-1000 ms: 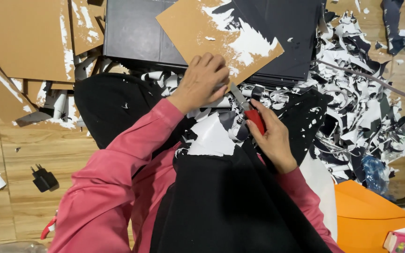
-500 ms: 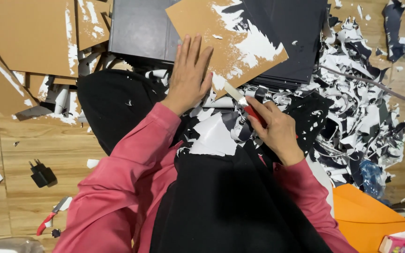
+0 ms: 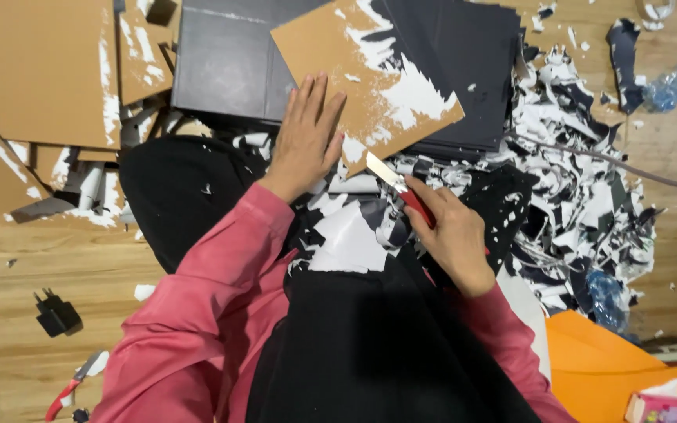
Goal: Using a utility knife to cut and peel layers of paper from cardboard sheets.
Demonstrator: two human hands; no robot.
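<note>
Left hand (image 3: 307,137): fingers spread, pressed flat on brown cardboard sheet with white paper remnants (image 3: 366,78), atop stacked black boards (image 3: 448,63). Right hand (image 3: 452,235): fist closed around red-handled scraper blade (image 3: 397,184) at sheet's near edge. Torn black-and-white paper scraps (image 3: 573,196) surround.

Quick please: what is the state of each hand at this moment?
Left hand: open, flat on the brown board.
Right hand: closed, holding the red-handled scraper.

Even, fairly bright indoor light, soft shadows, no glare; sharp centre, slight wide-angle stretching at edges.
</note>
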